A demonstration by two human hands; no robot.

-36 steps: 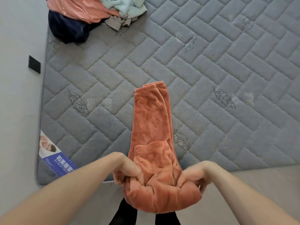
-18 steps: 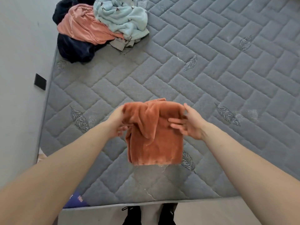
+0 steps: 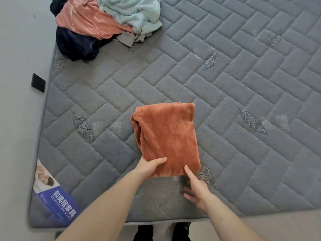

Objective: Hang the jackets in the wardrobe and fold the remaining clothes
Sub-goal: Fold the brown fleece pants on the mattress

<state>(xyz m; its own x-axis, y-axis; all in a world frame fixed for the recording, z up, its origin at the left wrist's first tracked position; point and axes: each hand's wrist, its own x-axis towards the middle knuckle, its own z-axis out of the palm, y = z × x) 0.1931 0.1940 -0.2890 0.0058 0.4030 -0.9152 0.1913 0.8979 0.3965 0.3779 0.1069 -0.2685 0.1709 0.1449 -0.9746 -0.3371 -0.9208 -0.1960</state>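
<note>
As fingers point(image 3: 160, 160) pinch, folded garment point(image 3: 166, 136) beyond

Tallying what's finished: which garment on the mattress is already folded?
The rust-orange fleece garment near the hands, a flat rectangle. The pink, pale blue and navy ones lie crumpled together.

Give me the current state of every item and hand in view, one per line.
Orange fleece garment: folded, lying flat on the mattress.
Left hand: holding the garment's near left corner, thumb on top.
Right hand: fingers straight, index touching the garment's near edge; blurred.
Clothes pile: unfolded, heaped at the far left corner.
Mattress: bare, quilted grey.
</note>
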